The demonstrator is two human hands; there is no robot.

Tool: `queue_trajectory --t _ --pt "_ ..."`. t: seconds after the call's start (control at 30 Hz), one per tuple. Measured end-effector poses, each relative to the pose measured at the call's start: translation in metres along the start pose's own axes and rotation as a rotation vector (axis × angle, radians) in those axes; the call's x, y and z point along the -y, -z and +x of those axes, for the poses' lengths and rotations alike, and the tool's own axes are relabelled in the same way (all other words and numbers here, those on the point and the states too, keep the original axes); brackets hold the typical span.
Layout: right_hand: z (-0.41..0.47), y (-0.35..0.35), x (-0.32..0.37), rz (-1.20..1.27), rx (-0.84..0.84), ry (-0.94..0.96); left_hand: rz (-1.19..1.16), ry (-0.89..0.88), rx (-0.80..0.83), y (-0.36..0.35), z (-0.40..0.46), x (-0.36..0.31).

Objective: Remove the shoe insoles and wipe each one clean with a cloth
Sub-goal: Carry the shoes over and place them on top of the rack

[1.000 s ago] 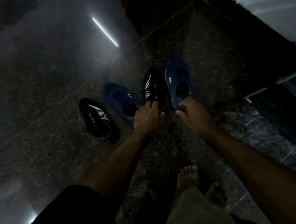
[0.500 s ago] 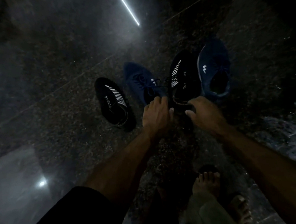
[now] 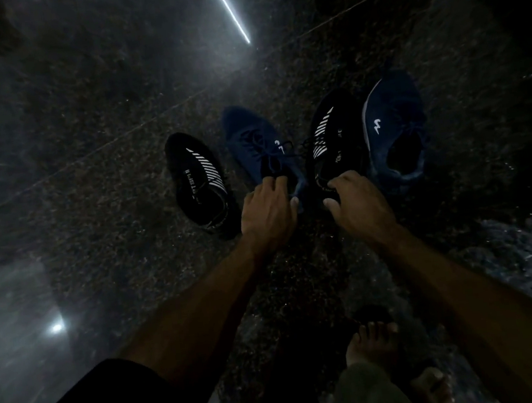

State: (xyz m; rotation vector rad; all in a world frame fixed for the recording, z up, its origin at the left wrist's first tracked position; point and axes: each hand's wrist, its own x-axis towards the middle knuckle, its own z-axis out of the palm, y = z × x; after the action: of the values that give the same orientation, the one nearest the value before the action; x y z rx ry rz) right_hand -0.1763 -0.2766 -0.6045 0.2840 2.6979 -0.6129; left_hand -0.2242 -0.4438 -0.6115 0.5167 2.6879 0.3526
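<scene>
1. A dim speckled stone floor point(image 3: 92, 186) held four shoes in a row.
2. The left hand point(image 3: 268, 216) gripped the blue shoe point(image 3: 252, 143); the right hand point(image 3: 360, 204) gripped the black shoe point(image 3: 333, 135).
3. Insoles sat unseen inside; probably light and floppy; best pinched at the heel.

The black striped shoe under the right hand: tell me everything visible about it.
The black striped shoe is a dark low sneaker with slanted white stripes on its side and small white lettering too blurred to read. It stands on the speckled floor, toe pointing away, between two blue shoes. The right hand grips its heel collar, fingers curled over the rim. The opening is too dark to show an insole.
</scene>
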Motion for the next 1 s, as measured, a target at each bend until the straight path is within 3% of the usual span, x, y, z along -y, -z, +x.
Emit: queue_trajectory --t 0.33,0.57,0.73,0.87,1.0 --pt "0.003 -0.010 -0.012 -0.070 0.009 0.043 0.033 -0.012 0.008 -0.011 0.000 0.004" --pt "0.005 0.003 -0.046 -0.146 -0.200 -0.112 0.060 -0.086 0.021 -0.012 0.009 -0.009" --pt "-0.001 0.009 -0.088 -0.252 -0.013 -0.208 0.092 -0.155 0.023 -0.016 0.017 -0.028" --pt "-0.007 0.007 -0.096 -0.309 -0.013 -0.169 0.116 -0.222 0.041 -0.023 0.026 -0.051" --pt "-0.014 -0.001 -0.099 -0.405 0.124 -0.234 0.161 -0.282 0.066 -0.034 0.035 -0.073"
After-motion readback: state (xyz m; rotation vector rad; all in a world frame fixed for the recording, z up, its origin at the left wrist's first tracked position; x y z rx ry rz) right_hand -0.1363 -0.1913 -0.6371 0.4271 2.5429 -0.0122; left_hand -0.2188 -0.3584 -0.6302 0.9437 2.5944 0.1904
